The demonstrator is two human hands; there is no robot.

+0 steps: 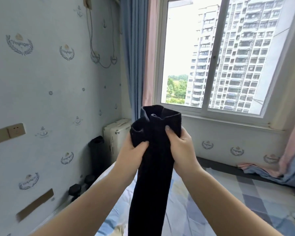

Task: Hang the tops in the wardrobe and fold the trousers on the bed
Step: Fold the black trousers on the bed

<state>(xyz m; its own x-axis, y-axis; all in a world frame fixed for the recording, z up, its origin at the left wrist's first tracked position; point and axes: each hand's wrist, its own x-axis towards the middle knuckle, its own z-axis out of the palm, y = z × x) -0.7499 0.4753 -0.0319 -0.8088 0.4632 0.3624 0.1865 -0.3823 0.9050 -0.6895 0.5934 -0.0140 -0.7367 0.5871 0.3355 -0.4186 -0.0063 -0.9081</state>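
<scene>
Far left: pale blue wallpapered wall (49,74) with crest prints, a beige wall socket (16,130), and below it a rolled black mat (97,150) next to a white hard-shell suitcase (116,133), both against the wall. Left hand (133,150) gripped the black fabric trousers (152,167) near their upper end, thumb pressed across the cloth. The trousers were held upright in mid-air, bunched into a narrow column, open end up and the rest hanging down toward the bed with the blue-and-grey checked sheet (245,201). Right hand (180,143) clamped the same garment just beside the left, fingers curled round it. Right of that: sliding window (211,57), then pink and blue bedding heaped (279,169) at the bed's far edge. Status, as a read: trousers were picked up but not folded, nothing laid flat on the bed yet. No wardrobe, hangers or tops in shot, so can't tell how the hanging part stood. Looked early or mid fold step.
</scene>
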